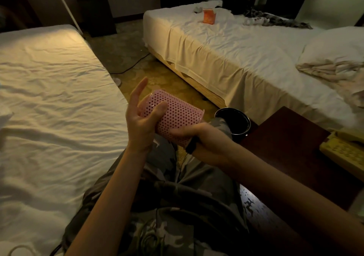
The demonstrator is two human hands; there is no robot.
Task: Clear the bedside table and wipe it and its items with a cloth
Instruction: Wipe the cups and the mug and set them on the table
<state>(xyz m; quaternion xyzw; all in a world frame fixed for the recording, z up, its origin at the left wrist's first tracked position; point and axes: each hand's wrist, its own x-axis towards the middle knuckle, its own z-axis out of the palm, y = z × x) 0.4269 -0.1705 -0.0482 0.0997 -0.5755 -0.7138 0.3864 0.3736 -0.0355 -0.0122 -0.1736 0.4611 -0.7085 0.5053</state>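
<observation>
The pink perforated cup served as the landmark: it lay tipped on its side in the air above the person's camouflage-trousered lap, held between both hands. The left hand cradled the closed end, thumb pressed on the near wall and the other fingers spread out straight behind it, so it propped the cup more than it clasped it. The right hand curled its fingers around the cup's lower wall near the open rim, with something dark tucked beneath it; whether that was the cloth could not be told. To do this step well, I judged, the left hand should turn the cup steadily while the right rubs along the holes, with only light pressure, since the thin mesh wall would likely flex. Just right of the cup and beyond the right wrist stood a dark round bin on the floor. Further right of the cup lay the dark bedside table, with a yellowish telephone at its far right edge. Left of the cup stretched one white bed; beyond and right of it the second bed carried an orange packet.
</observation>
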